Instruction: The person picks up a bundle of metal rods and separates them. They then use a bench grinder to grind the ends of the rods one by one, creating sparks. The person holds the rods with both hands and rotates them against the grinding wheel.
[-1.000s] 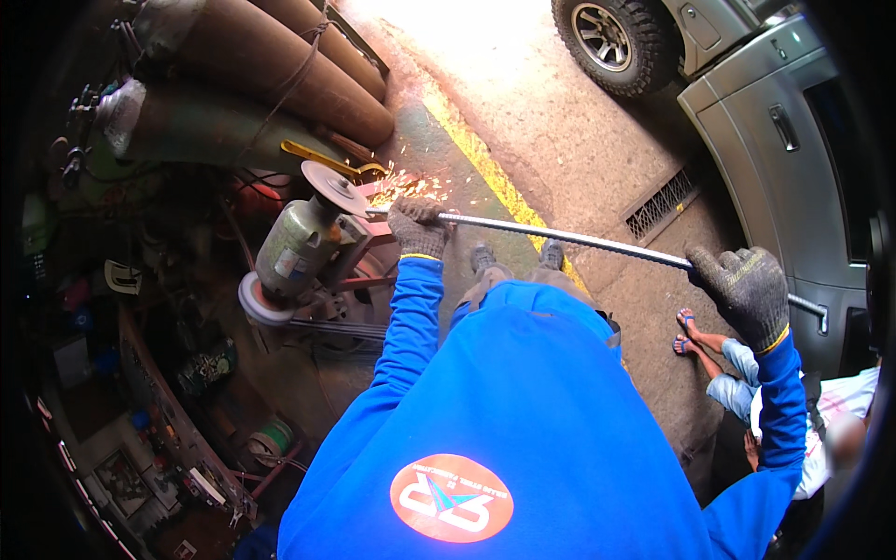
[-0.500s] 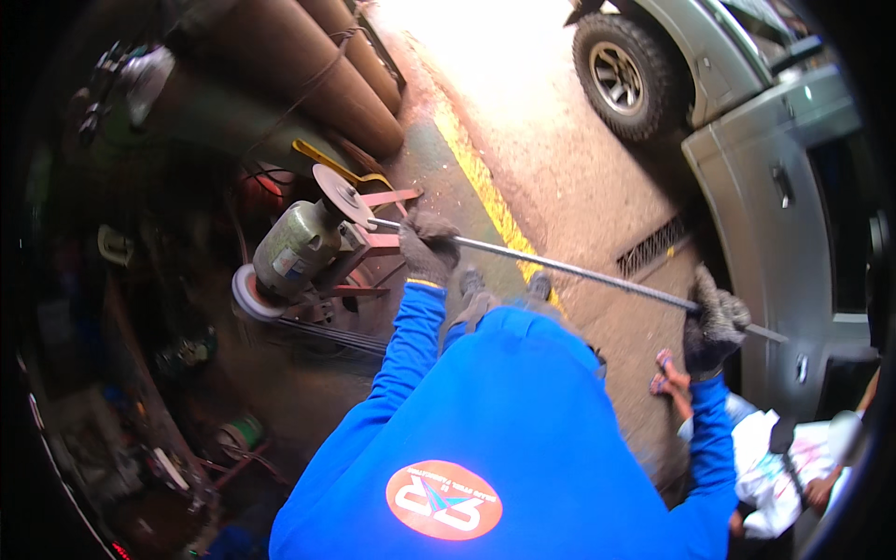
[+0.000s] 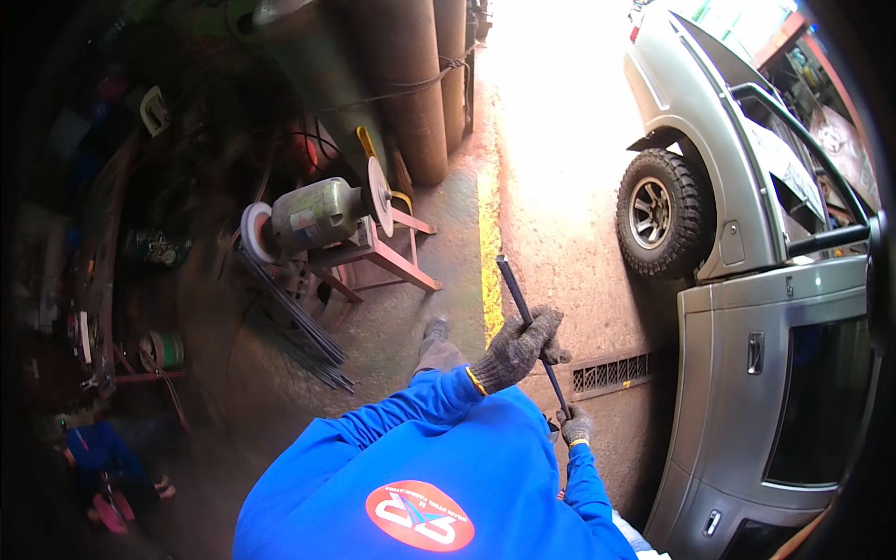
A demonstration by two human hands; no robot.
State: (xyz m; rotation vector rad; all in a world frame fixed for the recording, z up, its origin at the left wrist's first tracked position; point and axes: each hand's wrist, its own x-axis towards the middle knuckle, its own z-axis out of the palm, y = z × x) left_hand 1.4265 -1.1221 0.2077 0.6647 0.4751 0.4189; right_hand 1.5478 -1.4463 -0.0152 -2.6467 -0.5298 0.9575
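A long dark metal rod [image 3: 515, 291] slants in front of my body, its far tip pointing ahead over the yellow floor line. My left hand [image 3: 515, 355], in a grey knit glove, is closed around its middle. Closer to my right side, my gloved right hand [image 3: 577, 427] grips the rod's lower part; whatever lies past that hand is hidden. To the left, a green bench grinder [image 3: 319, 215] with a disc on each end sits on a pinkish metal stand [image 3: 397, 266]. The rod's tip is well apart from the near disc [image 3: 378, 196].
Several dark rods [image 3: 301, 322] lie beneath the grinder. Tall brown cylinders [image 3: 411, 84] stand behind it, tied with rope. A silver pickup truck [image 3: 728, 317] is at the right, beside a floor drain grate [image 3: 611, 374]. Another person's blue top [image 3: 101, 448] shows at lower left.
The rod has left the grinder's disc and swung right, now pointing ahead. My hands have come closer together, and the view has turned to the right.
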